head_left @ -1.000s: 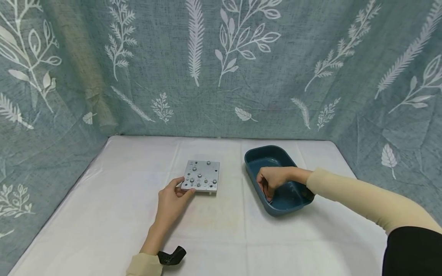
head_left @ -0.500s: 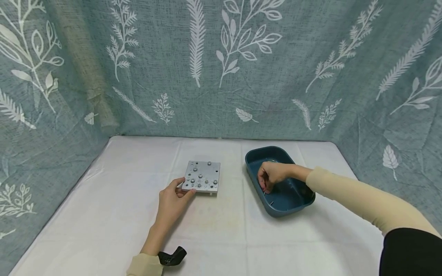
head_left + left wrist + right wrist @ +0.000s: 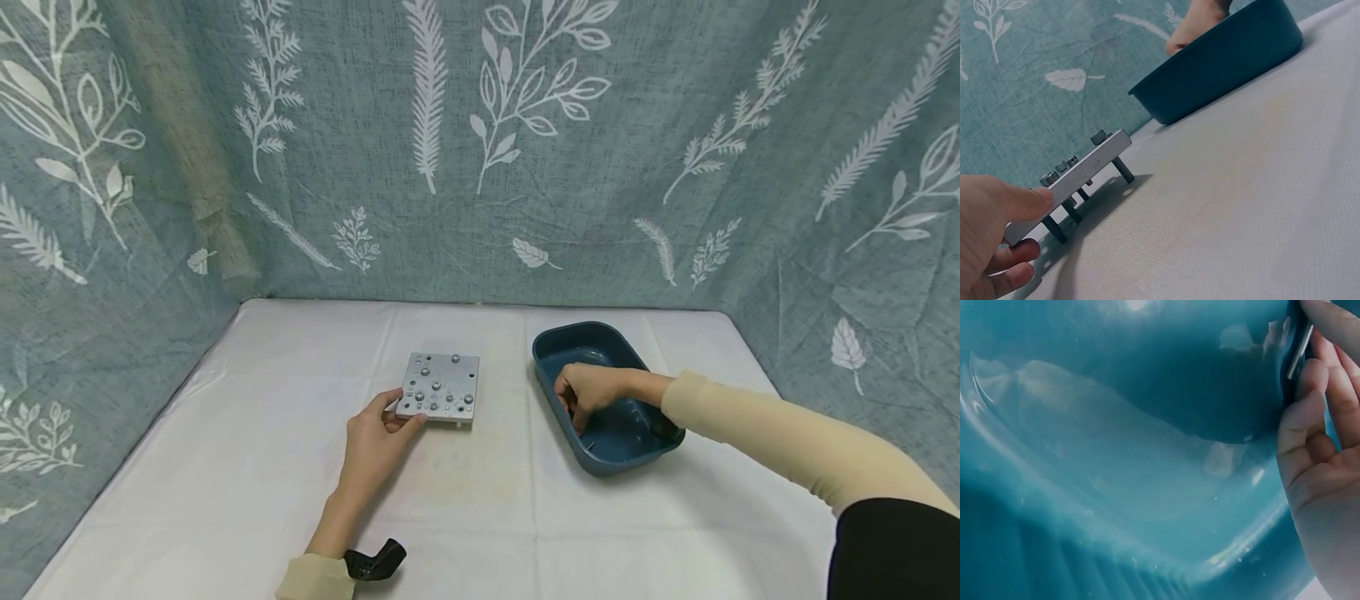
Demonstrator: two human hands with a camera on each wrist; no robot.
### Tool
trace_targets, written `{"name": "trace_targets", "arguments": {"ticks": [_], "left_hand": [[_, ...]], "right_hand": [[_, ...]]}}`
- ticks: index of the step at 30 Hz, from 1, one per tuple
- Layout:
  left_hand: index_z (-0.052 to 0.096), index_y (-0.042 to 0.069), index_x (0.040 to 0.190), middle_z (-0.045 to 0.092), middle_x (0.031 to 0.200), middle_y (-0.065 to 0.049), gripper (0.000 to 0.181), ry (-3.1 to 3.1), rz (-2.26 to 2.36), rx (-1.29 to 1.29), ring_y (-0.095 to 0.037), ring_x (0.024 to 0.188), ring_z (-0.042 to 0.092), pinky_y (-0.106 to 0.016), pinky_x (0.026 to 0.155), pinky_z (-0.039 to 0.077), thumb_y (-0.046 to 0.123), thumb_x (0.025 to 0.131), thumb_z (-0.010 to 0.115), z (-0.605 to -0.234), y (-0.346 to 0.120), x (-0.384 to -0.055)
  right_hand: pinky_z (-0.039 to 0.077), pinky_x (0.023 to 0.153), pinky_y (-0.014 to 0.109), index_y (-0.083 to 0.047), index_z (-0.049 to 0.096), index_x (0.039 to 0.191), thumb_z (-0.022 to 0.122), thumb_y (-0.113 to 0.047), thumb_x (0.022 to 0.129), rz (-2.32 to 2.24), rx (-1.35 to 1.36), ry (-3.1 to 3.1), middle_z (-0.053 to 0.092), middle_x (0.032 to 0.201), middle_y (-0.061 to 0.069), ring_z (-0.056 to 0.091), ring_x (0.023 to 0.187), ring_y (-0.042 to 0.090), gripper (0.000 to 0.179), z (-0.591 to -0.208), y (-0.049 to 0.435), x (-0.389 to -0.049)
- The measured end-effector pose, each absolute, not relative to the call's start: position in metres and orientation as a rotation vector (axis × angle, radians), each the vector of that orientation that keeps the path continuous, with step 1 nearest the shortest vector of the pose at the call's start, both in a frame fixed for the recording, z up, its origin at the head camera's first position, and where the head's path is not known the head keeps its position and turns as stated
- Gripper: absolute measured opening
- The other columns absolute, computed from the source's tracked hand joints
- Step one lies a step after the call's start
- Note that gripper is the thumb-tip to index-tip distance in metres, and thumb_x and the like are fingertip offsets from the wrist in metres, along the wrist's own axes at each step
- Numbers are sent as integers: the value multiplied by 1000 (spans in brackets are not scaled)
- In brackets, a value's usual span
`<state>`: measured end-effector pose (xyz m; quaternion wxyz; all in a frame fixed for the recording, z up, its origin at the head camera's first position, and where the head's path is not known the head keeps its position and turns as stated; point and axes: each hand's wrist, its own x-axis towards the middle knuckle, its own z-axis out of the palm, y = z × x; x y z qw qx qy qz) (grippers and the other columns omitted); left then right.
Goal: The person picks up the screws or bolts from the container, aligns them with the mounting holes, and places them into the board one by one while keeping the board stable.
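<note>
while the left hand [image 3: 377, 442] grips the bolt-studded metal plate [image 3: 453, 372] over white tablecloth [image 3: 465, 508], the right hand [image 3: 596, 387] curls inside the blue tub [image 3: 633, 437] by a metal rod [image 3: 1300, 351]; whether it pinches that, i cannot tell.

No text I can read from where I'm standing. Metal plate [image 3: 453, 377] has tiny marks on its top face — too small to tell whether they're letters or numbers. Faint mark on its side edge too, in the left wrist view — can't make it out. Nothing legible on the blue tray [image 3: 632, 435] or black wrist unit [image 3: 375, 562].
</note>
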<state>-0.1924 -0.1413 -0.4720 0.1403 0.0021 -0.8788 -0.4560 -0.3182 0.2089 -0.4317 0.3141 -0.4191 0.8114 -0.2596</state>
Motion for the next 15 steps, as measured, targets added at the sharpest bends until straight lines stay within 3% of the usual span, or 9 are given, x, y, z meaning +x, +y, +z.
{"name": "trace_targets", "arguments": {"ticks": [8,15], "left_hand": [[57,-5,130,71,91,-14,57,-2531,-1320,9,-19,75,68,-31,66,55,17,84,81,-472,-141,-191],[57,-5,130,71,90,-13,57,-2533,-1325,8,-17,75,67,-27,65,54,17,84,81,-474,-141,-192]], "right_hand": [[56,57,31,-4,68,73,87,4,69,-682,-1038,2151,68,66,1,67,61,18,22,-426,208,-315],[54,55,29,-9,68,70,85,5,70,-645,-1118,2168,67,66,-3,65,60,14,22,-425,207,-317]]}}
